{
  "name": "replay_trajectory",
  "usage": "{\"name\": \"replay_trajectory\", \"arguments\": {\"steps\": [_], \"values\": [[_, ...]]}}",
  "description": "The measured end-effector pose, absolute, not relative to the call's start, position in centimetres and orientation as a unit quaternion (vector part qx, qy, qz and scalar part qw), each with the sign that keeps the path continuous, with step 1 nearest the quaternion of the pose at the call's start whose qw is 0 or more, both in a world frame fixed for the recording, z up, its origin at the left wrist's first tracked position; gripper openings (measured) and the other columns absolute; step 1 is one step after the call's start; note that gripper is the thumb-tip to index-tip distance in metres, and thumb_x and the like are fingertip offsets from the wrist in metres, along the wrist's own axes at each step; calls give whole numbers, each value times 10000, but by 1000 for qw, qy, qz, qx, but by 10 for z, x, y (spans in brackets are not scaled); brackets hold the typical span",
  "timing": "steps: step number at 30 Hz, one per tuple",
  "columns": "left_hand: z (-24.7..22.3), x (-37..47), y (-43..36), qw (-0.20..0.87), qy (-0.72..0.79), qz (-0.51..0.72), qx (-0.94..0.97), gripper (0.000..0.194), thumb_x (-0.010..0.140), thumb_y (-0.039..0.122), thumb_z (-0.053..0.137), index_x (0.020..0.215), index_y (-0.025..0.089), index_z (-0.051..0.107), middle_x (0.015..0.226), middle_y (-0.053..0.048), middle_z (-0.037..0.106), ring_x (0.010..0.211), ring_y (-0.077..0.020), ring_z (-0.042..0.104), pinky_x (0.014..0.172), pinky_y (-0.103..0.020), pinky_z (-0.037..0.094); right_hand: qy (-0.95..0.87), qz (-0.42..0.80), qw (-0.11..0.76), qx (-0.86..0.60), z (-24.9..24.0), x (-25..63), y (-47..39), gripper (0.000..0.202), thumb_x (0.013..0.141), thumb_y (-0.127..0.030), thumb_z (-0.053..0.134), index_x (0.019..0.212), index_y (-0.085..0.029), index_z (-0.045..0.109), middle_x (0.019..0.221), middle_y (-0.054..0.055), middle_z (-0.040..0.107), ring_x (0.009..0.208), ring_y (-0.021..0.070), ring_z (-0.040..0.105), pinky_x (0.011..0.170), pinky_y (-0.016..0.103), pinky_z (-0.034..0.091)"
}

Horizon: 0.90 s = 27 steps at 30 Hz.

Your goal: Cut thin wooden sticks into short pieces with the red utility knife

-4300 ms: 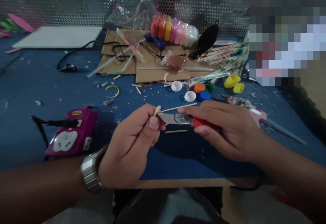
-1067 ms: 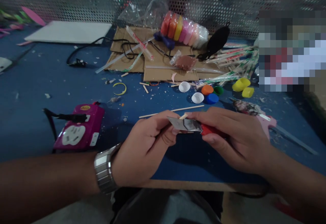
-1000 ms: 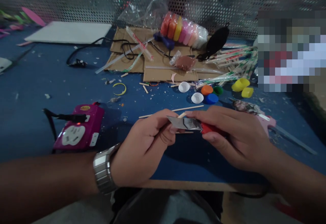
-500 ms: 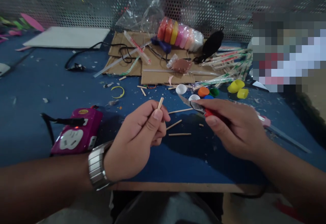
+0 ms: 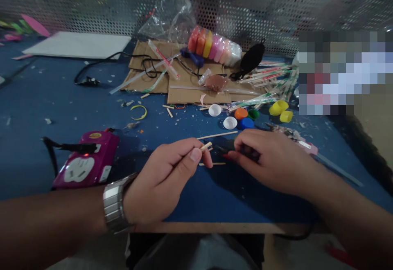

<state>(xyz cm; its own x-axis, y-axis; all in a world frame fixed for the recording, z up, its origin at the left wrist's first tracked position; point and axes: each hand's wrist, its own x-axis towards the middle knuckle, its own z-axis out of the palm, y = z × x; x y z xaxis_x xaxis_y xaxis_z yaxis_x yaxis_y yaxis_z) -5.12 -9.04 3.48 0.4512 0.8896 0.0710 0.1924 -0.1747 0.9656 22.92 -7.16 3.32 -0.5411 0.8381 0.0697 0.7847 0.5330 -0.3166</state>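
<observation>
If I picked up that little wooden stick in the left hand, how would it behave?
The wooden stick is probably very light, being so thin. It looks fairly stiff, since the end poking out of the left hand doesn't sag. It might roll if nudged on the table, as its sides seem rounded.

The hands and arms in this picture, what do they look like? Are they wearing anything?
The left hand and right hand have no gloves. No sleeves show on the forearms. A shiny silver band with wide, flat links circles the left wrist; no watch face shows. The right wrist has nothing visible on it.
</observation>
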Motion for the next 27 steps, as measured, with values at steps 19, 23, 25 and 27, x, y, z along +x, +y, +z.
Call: {"name": "replay_trajectory", "arguments": {"steps": [19, 23, 25, 27], "values": [[21, -47, -102, 276, 280, 204, 896, 296, 1119, 237, 491, 827, 243, 542, 651, 54, 572, 558, -162, 517, 586, -392, 295, -933, 209, 128, -264, 44, 206, -101, 321, 1146, -212, 477, 904, -206, 687, 827, 2, 681, 699, 177, 554, 638, 361, 361], [21, -48, -104, 270, 279, 205, 898, 293, 1113, 246, 493, 829, 247, 563, 655, 50, 593, 556, -170, 527, 582, -406, 294, -931, 209, 125, -271, 42, 203, -102, 298, 1145, -227, 497, 912, -207, 681, 819, 5, 708, 685, 172, 576, 626, 357, 347], [20, -49, -104, 271, 274, 209, 899, 285, 1107, 246, 496, 829, 249, 560, 660, 51, 599, 558, -171, 528, 587, -407, 298, -930, 214, 124, -273, 41, 202, -103, 303, 1153, -229, 496, 908, -213, 672, 810, 3, 715, 671, 170, 573, 621, 355, 338], [19, -50, -104, 277, 273, 209, 898, 279, 1104, 247, 499, 831, 250, 555, 668, 53, 601, 567, -171, 534, 594, -407, 306, -928, 226, 127, -269, 41, 201, -104, 293, 1152, -221, 492, 914, -216, 664, 813, 3, 718, 669, 169, 565, 622, 353, 337]]}}
